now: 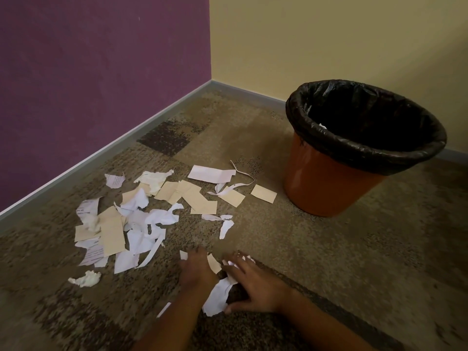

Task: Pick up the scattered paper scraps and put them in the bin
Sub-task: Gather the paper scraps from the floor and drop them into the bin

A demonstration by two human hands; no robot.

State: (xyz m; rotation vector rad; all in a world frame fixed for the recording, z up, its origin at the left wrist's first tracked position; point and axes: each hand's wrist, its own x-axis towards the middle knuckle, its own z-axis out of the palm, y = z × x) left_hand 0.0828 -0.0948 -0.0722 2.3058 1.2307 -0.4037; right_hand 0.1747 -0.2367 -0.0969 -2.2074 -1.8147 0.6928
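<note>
Torn white and tan paper scraps (141, 219) lie strewn across the mottled brown carpet (329, 262), a few of them under the hands. The right hand (253, 285) is spread flat on white pieces. The left hand (197, 267) is too blurred to tell its grip. The round orange plastic bin with a black liner (329, 188) stands just right of the scraps.

Front-left of the bin (329, 188), the left hand (196, 268) and right hand (253, 282) are blurred, partly hiding paper scraps (217, 297); the bin's inside is dark.
</note>
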